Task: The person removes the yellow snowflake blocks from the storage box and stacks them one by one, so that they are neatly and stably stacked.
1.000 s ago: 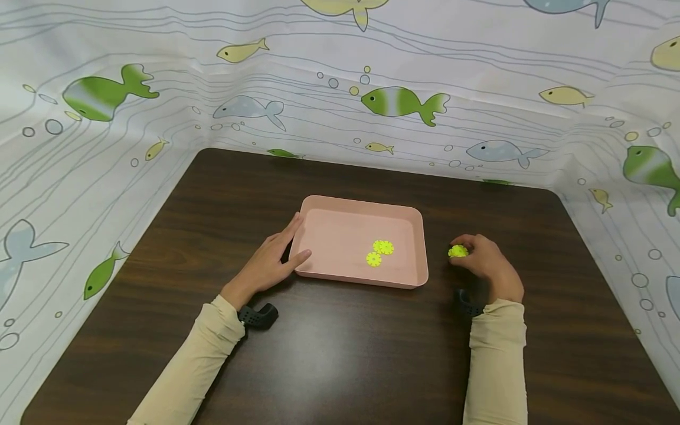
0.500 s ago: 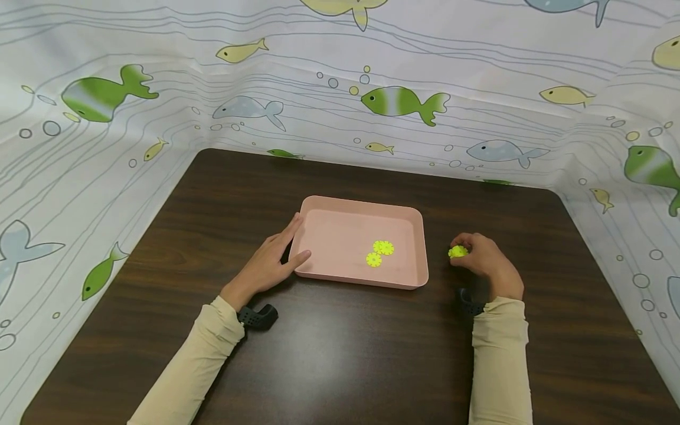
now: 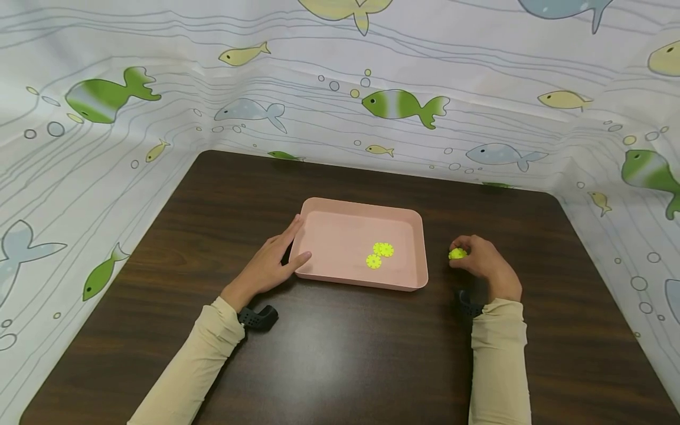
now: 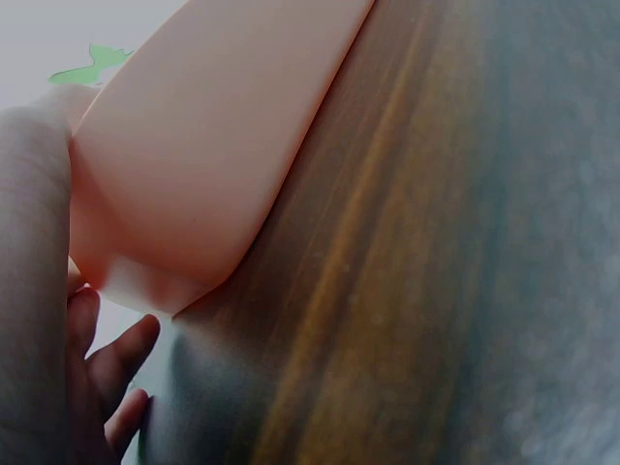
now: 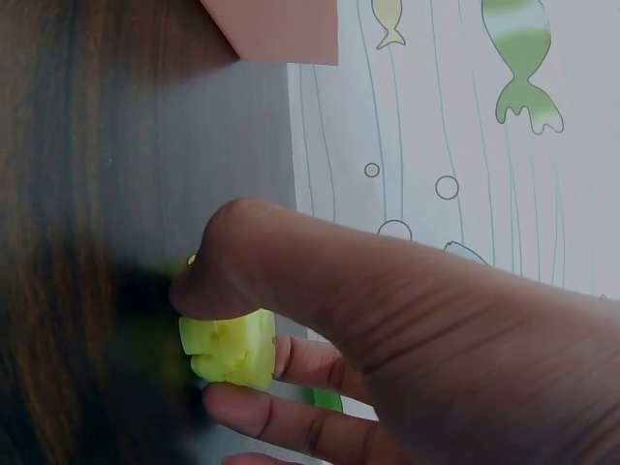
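A shallow pink tray (image 3: 361, 209) stands on the dark wood table. Several flat, notched yellow-green discs (image 3: 374, 261) lie in its right half, some overlapping. My left hand (image 3: 268, 262) rests at the tray's left end, its thumb over the near left corner and its straight fingers along the outside wall. To the right of the tray, my right hand (image 3: 486, 262) pinches a small stack of the same yellow-green notched discs (image 5: 232, 349) between thumb and fingers, low over the table. In the right wrist view the stack shows its layered edge; the thumb hides part of it.
The dark table (image 3: 319, 354) reaches out on all sides of the tray. White cloth (image 3: 319, 136) printed with fish rises behind the table and along both sides. Each wrist wears a black band (image 3: 258, 317).
Both hands and the tray keep their places, and the right hand still pinches the disc stack. Only a slight shift of the whole head view shows.
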Available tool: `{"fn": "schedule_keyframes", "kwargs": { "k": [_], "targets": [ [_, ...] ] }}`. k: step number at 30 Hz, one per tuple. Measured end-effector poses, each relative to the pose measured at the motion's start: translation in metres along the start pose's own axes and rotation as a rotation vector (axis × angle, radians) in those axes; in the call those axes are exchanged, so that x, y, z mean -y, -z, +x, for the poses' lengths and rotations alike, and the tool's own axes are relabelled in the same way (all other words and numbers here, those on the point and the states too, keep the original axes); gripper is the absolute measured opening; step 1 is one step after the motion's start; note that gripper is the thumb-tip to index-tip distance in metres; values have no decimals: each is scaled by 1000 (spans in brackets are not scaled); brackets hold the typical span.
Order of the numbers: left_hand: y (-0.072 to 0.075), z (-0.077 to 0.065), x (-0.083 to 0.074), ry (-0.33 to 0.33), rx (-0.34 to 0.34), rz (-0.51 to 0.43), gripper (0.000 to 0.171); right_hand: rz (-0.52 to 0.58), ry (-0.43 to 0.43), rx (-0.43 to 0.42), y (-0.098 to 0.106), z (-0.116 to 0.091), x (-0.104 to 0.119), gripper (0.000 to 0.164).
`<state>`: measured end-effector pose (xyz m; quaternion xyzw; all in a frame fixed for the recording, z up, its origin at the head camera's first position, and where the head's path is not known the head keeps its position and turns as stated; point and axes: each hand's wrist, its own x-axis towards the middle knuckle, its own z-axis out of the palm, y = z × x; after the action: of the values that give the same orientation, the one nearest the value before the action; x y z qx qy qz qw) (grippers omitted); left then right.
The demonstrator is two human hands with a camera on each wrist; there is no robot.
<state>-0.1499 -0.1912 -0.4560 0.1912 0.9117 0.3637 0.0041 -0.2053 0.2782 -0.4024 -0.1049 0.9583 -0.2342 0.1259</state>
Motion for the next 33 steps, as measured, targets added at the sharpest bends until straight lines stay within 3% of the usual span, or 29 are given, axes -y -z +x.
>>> {"fn": "schedule_keyframes", "kwargs": {
  "k": [13,33],
  "targets": [
    [0,-2,-1,1,-2,-17,81,-15,-54,17,0,0,1,33],
    [1,1,-2,-9,-2,2,81,3,-59,50,4,-2,-1,37]
  ]
}}
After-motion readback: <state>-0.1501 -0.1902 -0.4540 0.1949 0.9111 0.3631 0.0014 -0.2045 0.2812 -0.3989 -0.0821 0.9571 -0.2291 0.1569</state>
